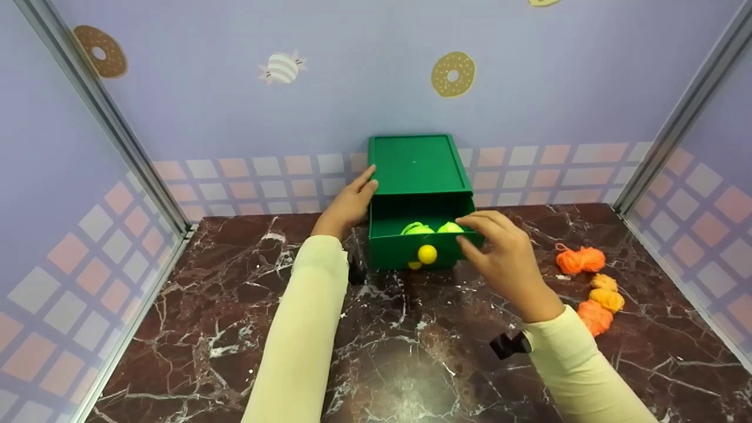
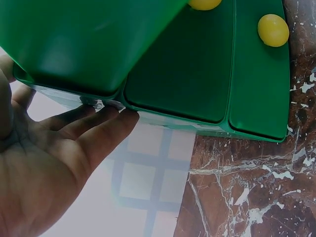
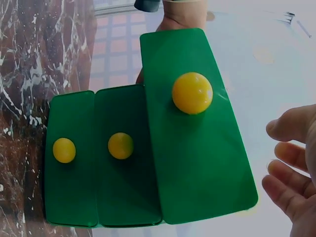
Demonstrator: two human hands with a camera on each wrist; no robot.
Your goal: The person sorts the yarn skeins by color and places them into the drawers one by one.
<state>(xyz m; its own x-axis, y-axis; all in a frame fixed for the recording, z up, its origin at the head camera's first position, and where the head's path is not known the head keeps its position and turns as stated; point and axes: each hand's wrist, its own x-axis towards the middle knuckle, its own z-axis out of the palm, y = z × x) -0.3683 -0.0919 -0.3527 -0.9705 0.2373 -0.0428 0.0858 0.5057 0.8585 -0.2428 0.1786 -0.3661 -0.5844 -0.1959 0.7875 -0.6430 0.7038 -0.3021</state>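
A green cabinet [image 1: 418, 161] with three stacked drawers stands against the back wall. Its top drawer [image 3: 202, 163], with a yellow knob [image 1: 427, 254], is pulled out. Two bright yellow-green yarn bundles [image 1: 418, 228] lie inside near the drawer front. My left hand [image 1: 348, 205] rests along the cabinet's left side, its fingers [image 2: 101, 133] extended against the wall of it. Over the drawer's right front corner hovers my right hand [image 1: 502, 258], thumb and fingers apart, nothing between them. In the right wrist view that hand [image 3: 298, 163] appears beside the drawer's edge.
To the right on the dark marbled table [image 1: 235, 341] lie an orange yarn bundle [image 1: 580, 259], two yellow-orange ones [image 1: 607, 299] and another orange one [image 1: 594, 317], partly behind the right sleeve. Two lower drawers with yellow knobs [image 3: 64, 150] are closed. Patterned panels [image 1: 352, 88] enclose the table.
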